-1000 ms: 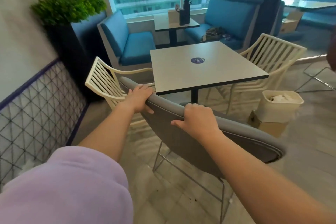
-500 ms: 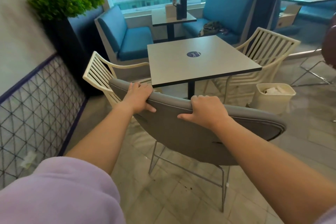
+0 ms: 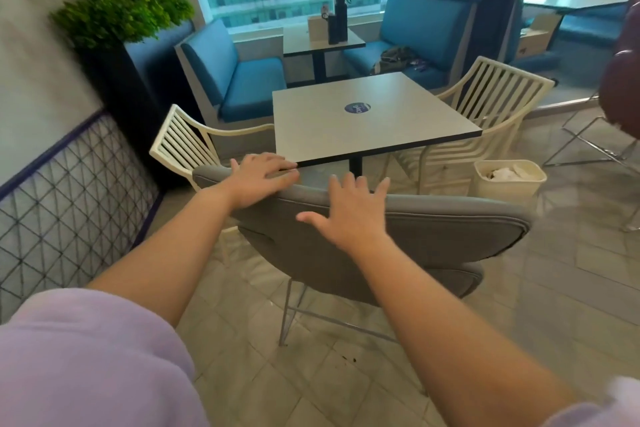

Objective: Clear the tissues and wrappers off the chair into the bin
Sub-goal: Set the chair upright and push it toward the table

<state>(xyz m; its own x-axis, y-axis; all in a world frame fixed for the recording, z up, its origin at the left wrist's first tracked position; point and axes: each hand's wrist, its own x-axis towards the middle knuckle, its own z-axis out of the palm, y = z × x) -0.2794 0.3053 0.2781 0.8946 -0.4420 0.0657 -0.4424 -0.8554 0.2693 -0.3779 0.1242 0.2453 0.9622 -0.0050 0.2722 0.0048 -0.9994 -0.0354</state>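
**A:** Café seating fills our view, with tiled floor underfoot and windows beyond. What is closest to us?

**B:** We stand behind the grey chair (image 3: 398, 239), looking at the back of its padded shell. Its top edge runs left to right across our view. Our left hand (image 3: 258, 180) lies flat on that edge towards its left end, fingers spread and holding nothing. Our right hand (image 3: 349, 215) is also spread and empty, over the middle of the backrest; we cannot tell whether it touches.

**A:** Where are the tissues and wrappers?

**B:** The chair's seat is hidden behind its backrest, so we cannot see whether any litter lies there. The bin (image 3: 509, 180) stands on the floor beyond the chair's right end, with crumpled white paper (image 3: 505, 173) inside.

**A:** Which hand is nearer the bin?

**B:** Our right hand, we judge. Anything lifted from the seat would travel rightward along the backrest's length.

**A:** What else surrounds the chair?

**B:** Just beyond the chair is a square table (image 3: 367, 118), its near edge close to our left fingertips. White slatted chairs (image 3: 183, 142) flank the table.
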